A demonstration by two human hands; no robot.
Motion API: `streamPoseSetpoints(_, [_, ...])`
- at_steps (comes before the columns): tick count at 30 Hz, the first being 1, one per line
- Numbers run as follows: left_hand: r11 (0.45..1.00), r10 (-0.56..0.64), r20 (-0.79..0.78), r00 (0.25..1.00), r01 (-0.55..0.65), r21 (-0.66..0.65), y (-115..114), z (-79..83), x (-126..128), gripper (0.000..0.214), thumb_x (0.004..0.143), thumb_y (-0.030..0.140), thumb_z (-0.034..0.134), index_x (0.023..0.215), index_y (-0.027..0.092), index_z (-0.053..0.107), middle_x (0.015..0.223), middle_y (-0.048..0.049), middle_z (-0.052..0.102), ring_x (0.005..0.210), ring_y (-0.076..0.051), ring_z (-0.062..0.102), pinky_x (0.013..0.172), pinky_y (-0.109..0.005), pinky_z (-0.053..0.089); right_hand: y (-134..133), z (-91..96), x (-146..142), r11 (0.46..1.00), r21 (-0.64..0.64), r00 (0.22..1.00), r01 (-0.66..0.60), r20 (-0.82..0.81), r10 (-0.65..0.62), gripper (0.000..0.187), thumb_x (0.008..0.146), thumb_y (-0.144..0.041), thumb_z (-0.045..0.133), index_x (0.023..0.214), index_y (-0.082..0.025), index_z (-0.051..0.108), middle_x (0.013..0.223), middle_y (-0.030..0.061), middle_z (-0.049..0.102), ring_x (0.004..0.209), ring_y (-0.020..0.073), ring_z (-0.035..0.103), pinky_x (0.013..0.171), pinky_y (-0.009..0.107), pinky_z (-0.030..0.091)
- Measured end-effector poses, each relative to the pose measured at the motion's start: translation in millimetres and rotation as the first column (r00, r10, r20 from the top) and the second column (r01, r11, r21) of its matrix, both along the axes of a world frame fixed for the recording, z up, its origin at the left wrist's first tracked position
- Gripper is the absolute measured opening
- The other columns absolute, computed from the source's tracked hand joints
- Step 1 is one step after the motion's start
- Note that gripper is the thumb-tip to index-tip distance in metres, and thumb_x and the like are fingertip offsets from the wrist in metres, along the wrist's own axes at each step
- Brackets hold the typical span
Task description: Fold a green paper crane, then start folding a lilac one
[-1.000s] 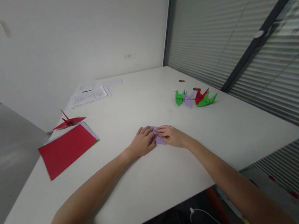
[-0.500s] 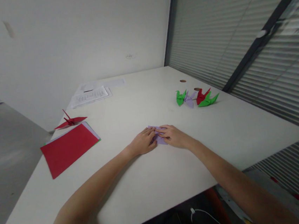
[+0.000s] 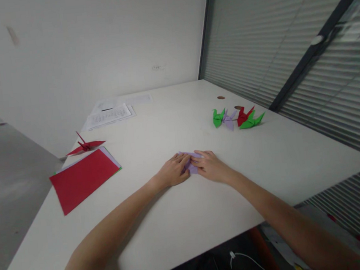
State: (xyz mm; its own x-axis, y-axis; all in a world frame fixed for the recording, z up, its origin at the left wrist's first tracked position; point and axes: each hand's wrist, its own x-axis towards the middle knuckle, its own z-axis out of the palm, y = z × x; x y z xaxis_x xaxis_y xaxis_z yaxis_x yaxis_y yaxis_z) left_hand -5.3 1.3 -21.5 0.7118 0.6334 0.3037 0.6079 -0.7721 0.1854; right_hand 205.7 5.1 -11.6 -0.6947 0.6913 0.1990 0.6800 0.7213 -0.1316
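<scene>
A small piece of folded lilac origami paper (image 3: 194, 169) lies flat on the white table, partly covered by both hands. My left hand (image 3: 174, 170) holds its left side, fingertips pressed onto the middle of the sheet and thumb near the lower edge. From the right, my right hand (image 3: 212, 166) grips the paper, its fingers reaching in until they nearly meet the left fingertips. The fingers hide the exact folds.
To the left, a red paper crane (image 3: 86, 146) sits behind a stack of red, lilac and green sheets (image 3: 85, 178). Several folded cranes (image 3: 228, 120) stand at the back right. Printed papers (image 3: 111, 115) lie at the far left. Window blinds (image 3: 287, 56) border the right side.
The fingers of both hands have shifted slightly on the lilac paper, and more of its upper right edge shows. Everything else has stayed in place.
</scene>
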Motion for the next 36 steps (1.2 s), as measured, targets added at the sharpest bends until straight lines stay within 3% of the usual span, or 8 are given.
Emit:
streamPoseSetpoints(5, [1.000,0.004,-0.018,1.000,-0.003,0.014,1,-2.6,0,0.053,0.086,0.027,0.046,0.136,0.009,0.043,0.139,-0.0167,0.049,0.134,-0.025,0.041,0.114,-0.043,0.031,2,-0.6,5,0.999,-0.026,1.000,-0.019,-0.009,0.019,0.036,0.085,-0.015,0.051,0.117,-0.023,0.065,0.130,0.0054,0.060,0.130,0.0299,0.044,0.101,0.052,0.037])
streamPoseSetpoints(10, [0.999,0.032,-0.038,0.999,-0.032,0.013,0,-1.1,0,0.051,0.086,0.028,0.046,0.133,0.009,0.047,0.138,-0.0158,0.051,0.133,-0.026,0.042,0.113,-0.041,0.032,-8,-6.7,9,0.999,0.001,0.998,0.039,-0.045,-0.039,0.038,0.090,-0.018,0.047,0.123,-0.027,0.062,0.132,0.0040,0.059,0.131,0.0299,0.044,0.100,0.055,0.036])
streamPoseSetpoints(15, [0.999,0.040,-0.031,0.999,-0.040,0.007,0,-0.9,0,0.049,0.086,0.027,0.046,0.132,0.009,0.049,0.140,-0.0154,0.049,0.134,-0.026,0.041,0.114,-0.039,0.033,-19,-9.1,17,0.994,-0.009,0.991,0.112,-0.066,-0.112,0.034,0.093,-0.033,0.047,0.123,-0.029,0.061,0.129,0.0038,0.061,0.133,0.0316,0.040,0.104,0.059,0.030])
streamPoseSetpoints(26, [1.000,-0.016,-0.020,1.000,0.016,-0.002,0,0.1,-4,0.048,0.092,0.037,0.043,0.134,0.015,0.047,0.139,-0.0142,0.049,0.134,-0.026,0.041,0.114,-0.047,0.029,-32,-13.1,30,0.982,-0.069,0.985,0.173,-0.003,-0.174,0.050,0.094,-0.050,0.040,0.138,-0.028,0.047,0.141,0.0026,0.050,0.136,0.0279,0.036,0.108,0.056,0.028])
streamPoseSetpoints(36, [1.000,0.009,-0.106,0.994,-0.010,-0.002,1,-1.2,-4,0.054,0.092,0.040,0.043,0.138,0.012,0.042,0.146,-0.0211,0.037,0.136,-0.030,0.037,0.112,-0.048,0.027,-35,-15.6,29,0.983,-0.039,0.984,0.178,-0.018,-0.179,0.055,0.092,-0.054,0.041,0.141,-0.029,0.043,0.141,0.0038,0.050,0.136,0.0288,0.035,0.110,0.056,0.025])
